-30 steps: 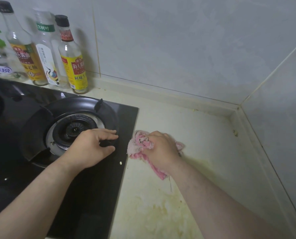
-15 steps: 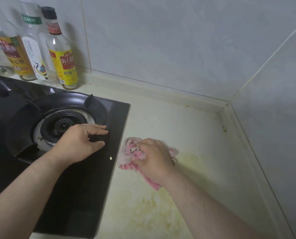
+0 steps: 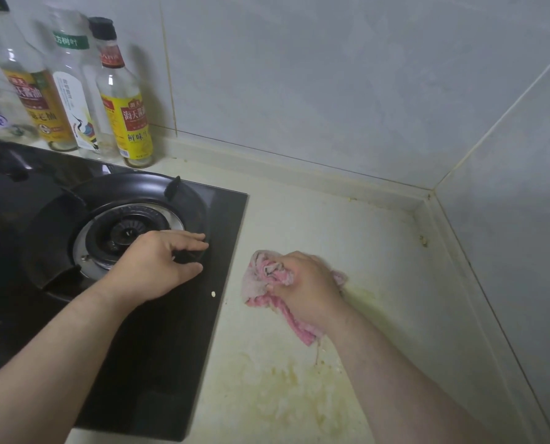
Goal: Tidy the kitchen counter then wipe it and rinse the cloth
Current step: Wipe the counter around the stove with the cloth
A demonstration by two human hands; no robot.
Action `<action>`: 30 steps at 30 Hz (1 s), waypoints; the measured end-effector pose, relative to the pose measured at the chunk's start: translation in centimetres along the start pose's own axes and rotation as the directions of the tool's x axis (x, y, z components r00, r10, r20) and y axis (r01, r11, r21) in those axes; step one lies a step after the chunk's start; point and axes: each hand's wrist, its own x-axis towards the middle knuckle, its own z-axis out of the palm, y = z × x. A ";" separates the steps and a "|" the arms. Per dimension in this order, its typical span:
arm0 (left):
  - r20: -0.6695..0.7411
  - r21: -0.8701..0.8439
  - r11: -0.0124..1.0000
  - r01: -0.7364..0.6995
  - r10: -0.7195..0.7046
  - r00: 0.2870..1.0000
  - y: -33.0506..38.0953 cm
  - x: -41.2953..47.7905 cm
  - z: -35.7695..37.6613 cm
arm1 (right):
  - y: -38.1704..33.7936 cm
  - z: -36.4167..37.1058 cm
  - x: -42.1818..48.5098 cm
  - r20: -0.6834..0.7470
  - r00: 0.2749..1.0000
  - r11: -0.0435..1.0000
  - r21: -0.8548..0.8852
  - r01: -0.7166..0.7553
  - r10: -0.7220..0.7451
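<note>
My right hand (image 3: 305,283) grips a bunched pink cloth (image 3: 257,280) and presses it onto the pale counter (image 3: 347,225), just right of the black glass stove (image 3: 158,347). My left hand (image 3: 158,261) rests flat on the stove, fingers straight, lying over the edge of the black pan support (image 3: 123,193) beside the burner (image 3: 126,232). Yellowish greasy stains (image 3: 286,386) spread over the counter below the cloth, near my right forearm.
Several sauce bottles stand against the tiled wall at the back left, the nearest a yellow-labelled bottle (image 3: 126,116). The counter ends in a wall corner (image 3: 430,193) at the back right, with crumbs (image 3: 423,240) along the right edge. A white crumb (image 3: 213,294) lies on the stove.
The right hand with the cloth has slid a little along the counter near the stove edge. The left hand stays on the pan support. The view has shifted slightly.
</note>
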 end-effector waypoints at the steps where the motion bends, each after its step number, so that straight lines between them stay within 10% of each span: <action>1: -0.007 -0.004 1.000 0.004 -0.004 1.000 -0.2 0.0 0.1 | 0.2 -0.1 0.5 0.002 1.000 1.000 0.009 -0.024 0.024; 14: -0.007 0.006 1.000 0.018 -0.018 1.000 0.1 0.0 0.0 | 0.8 -1.4 -2.1 0.089 0.995 0.998 0.037 -0.058 0.055; 30: 0.021 -0.020 1.000 -0.009 0.009 1.000 0.1 -0.1 -0.1 | 3.6 -0.5 -3.0 -0.148 0.978 0.985 0.112 -0.131 0.147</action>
